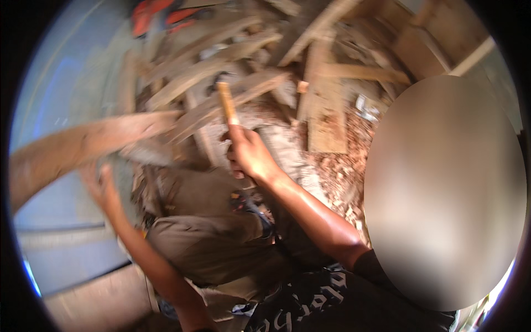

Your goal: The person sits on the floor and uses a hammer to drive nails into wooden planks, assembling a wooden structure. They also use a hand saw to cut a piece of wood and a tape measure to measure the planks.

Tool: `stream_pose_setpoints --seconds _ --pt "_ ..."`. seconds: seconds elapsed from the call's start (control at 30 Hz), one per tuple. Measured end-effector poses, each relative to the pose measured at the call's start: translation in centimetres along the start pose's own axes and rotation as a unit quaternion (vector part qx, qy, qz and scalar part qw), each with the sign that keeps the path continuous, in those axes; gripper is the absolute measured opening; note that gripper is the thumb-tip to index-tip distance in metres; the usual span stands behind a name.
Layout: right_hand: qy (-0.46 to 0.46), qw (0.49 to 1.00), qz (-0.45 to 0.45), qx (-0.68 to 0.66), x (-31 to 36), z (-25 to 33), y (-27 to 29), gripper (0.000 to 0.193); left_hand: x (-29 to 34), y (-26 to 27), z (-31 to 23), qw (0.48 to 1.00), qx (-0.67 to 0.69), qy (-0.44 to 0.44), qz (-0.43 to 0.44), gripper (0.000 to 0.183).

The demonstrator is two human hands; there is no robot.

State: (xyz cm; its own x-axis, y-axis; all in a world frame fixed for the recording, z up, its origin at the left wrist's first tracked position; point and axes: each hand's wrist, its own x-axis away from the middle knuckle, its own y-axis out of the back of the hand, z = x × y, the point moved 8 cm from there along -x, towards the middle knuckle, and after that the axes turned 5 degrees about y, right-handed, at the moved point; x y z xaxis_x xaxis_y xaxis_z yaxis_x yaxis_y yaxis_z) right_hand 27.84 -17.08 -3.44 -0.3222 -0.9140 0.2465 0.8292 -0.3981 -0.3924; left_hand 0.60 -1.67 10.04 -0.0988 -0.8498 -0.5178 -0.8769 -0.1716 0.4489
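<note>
Right grip (249,150) holds handle (227,102); left grip (101,185) near plank (88,140).

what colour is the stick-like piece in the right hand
Yellowish tan; the stick-like piece shows best in the head view, though blurred.

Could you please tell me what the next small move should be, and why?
I would probably settle the left hand firmly against the long plank: it looks open near the lower edge, though blur hides whether it touches, and the right hand is occupied gripping a wooden handle.
</note>
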Motion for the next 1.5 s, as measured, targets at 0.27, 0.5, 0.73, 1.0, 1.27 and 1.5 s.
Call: stream_pose_setpoints --seconds 0.27,0.5,0.73,1.0,1.27,1.5 --pt "0.196 0.864 -0.042 0.462 3.2 3.9 13.1 0.047 9.3 -1.6 1.0 0.996 0.078 0.017 0.041 0.021" --pt "-0.033 0.784 -0.242 0.570 10.7 -14.9 33.3 0.037 13.5 -12.9 -5.4 0.937 0.066 -0.008 0.344 0.009" --pt "-0.178 0.769 -0.318 0.526 18.5 -24.9 40.4 0.025 15.6 -16.8 -8.2 0.912 0.049 -0.024 0.407 0.010" --pt "-0.153 0.765 -0.302 0.547 16.6 -27.2 42.7 0.044 15.8 -22.1 -11.8 0.902 0.113 -0.031 0.416 0.010" --pt "0.012 0.796 -0.346 0.496 12.5 -19.8 41.6 0.037 15.4 -26.5 -15.2 0.865 0.262 -0.028 0.426 0.006" --pt "0.178 0.802 -0.431 0.373 15.8 -8.1 42.3 0.034 14.2 -29.3 -19.4 0.858 0.361 -0.107 0.350 0.007"
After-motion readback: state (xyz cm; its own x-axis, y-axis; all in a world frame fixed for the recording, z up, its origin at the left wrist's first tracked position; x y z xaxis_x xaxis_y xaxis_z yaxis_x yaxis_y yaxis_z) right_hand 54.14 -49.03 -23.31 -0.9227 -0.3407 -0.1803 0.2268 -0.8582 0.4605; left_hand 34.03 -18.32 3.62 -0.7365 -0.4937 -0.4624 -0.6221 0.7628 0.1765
